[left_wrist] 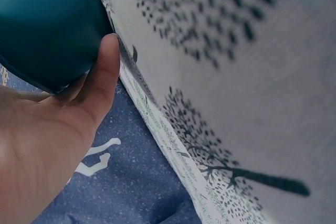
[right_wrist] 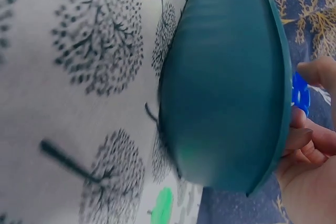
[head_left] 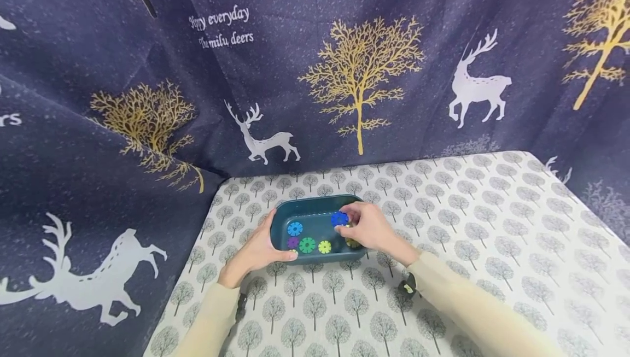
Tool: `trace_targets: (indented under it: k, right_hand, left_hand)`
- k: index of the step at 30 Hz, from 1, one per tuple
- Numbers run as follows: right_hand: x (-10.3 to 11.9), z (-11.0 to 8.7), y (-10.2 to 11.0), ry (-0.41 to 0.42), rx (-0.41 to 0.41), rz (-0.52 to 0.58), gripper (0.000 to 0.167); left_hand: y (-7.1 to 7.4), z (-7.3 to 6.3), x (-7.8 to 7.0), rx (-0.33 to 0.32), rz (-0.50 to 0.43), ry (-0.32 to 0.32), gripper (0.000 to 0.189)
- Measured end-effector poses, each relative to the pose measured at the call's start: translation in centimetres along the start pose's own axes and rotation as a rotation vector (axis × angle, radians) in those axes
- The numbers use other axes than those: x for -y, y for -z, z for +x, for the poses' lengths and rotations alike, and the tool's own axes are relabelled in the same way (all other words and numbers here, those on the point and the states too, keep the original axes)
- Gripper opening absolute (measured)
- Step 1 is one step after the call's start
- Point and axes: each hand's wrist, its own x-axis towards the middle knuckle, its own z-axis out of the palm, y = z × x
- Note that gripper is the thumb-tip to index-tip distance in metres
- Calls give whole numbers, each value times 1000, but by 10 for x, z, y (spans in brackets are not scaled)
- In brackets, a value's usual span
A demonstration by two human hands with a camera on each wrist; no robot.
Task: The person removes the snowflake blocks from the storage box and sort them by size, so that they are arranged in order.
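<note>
The fingers of the right hand (head_left: 371,227) pinch a dark blue disc (head_left: 339,218) with a notched rim, the gap between thumb and fingertips narrow, above the right part of the tub (head_left: 327,259). The left hand (head_left: 258,245) grips the tub's left end, thumb over the near corner, fingers along the end wall.

The likely trouble is a slip: the pinch seems to take only the disc's right edge, so a little loosening could let it tip and drop among the others. Should the left hand pull unevenly, the tub could slide or tilt on the surface (head_left: 315,319).

The disc is round, so it has no long axis; its flat face looks up toward the head camera. The tub's long axis runs left to right across the person. Toward its left end lie a light blue disc (head_left: 295,229) and a purple disc (head_left: 292,242); along its near side, a green disc (head_left: 307,245) and a yellow-green disc (head_left: 324,247).
</note>
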Motion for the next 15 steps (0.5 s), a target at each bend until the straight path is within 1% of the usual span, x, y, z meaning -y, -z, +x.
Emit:
trace_targets:
  k: [7, 12, 15]
  right_hand:
    - [-12, -12, 16, -9, -51, 19, 43]
    - [-24, -21, 26, -68, -73, 48, 45]
    - [-31, -25, 29, -100, -74, 78, 45]
  left_hand:
    - [1, -1, -1, -7, 9, -11, 147]
    - [-1, -3, 0, 1, 2, -22, 146]
    - [1, -9, 1, -4, 6, -26, 145]
